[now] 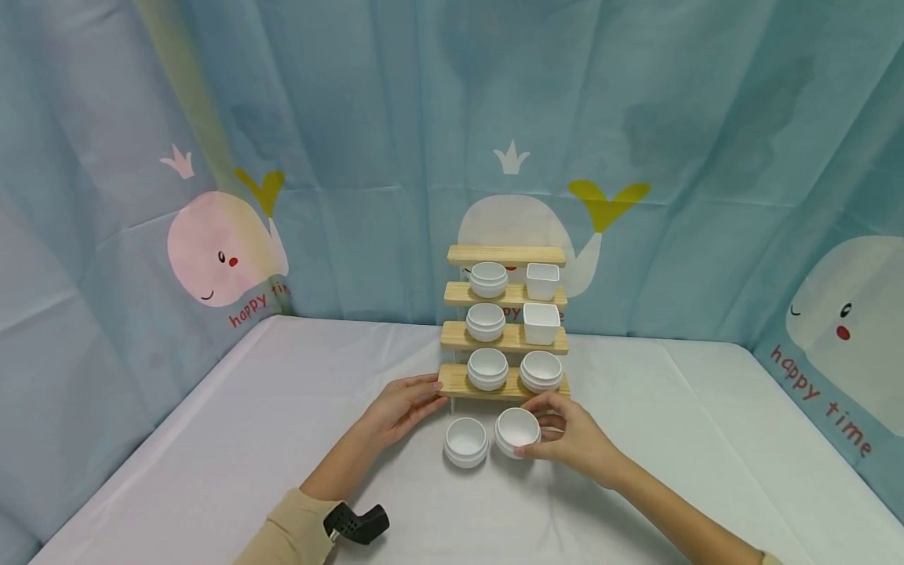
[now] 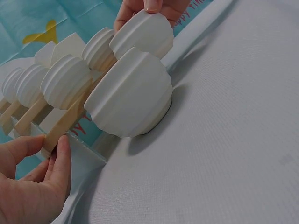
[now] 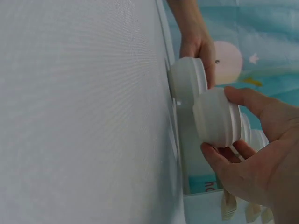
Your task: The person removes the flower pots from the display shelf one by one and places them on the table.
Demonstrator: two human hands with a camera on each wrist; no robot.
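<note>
White and smooth, in the head view: a round ribbed bowl (image 1: 517, 431) at the near side of the wooden rack (image 1: 506, 255), towards its right half. Pinched by the sides in the right hand (image 1: 575, 441), with thumb near and fingers curved round the far side. Just beside it to the left, on the white cloth (image 1: 671, 431), a matching bowl (image 1: 466, 443). At the left end of the lowest shelf (image 1: 455, 380), the left hand (image 1: 404, 404). Red lettering (image 1: 821, 401) on the blue curtain (image 1: 353, 118): reads "happy time" at the right, partly lost in a fold at the left, partly hidden behind the rack.

In the left wrist view, shows the shelf end pinched between left thumb and fingers. Also shows raised rings around both bowls: probably light, stiff ceramic or hard plastic, perhaps slippery, possibly prone to chipping. Best taken by opposite sides, just below the rim, for purchase on the rings.

In the right wrist view, shows the pinched bowl seemingly clear of the cloth, between right thumb and fingertips. No readable label or brand on either bowl; beyond, only a cut-off scrap of red letters.
</note>
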